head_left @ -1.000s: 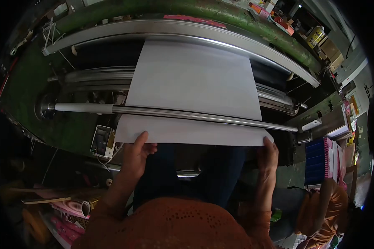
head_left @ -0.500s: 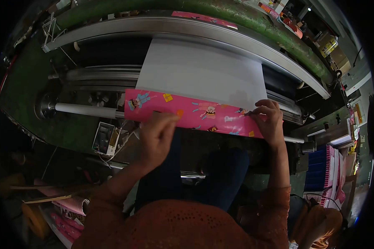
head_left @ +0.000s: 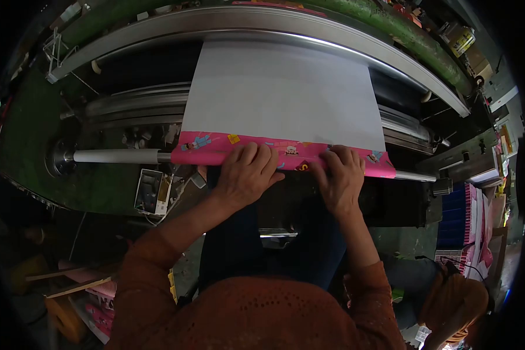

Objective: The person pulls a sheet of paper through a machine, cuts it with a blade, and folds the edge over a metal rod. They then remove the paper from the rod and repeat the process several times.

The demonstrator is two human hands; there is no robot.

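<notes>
A wide white sheet comes down from under a metal bar, and its lower edge shows a pink printed side lying round a thin roller shaft. My left hand rests on the middle of the pink strip, fingers bent over its top and thumb pointing right. Right of it, my right hand presses on the pink strip, fingertips on top and thumb at the front. Both palms face down. At the left, a white core sits on the shaft.
Beyond the sheet run a long metal bar and a green beam. A small white box hangs left of my knees. Pink and blue stacks stand at the right, near another person's sleeve.
My left hand has moved right and flattened onto the strip. My right hand has shifted left from the strip's right end. The pink edge is now curled down round the shaft.
</notes>
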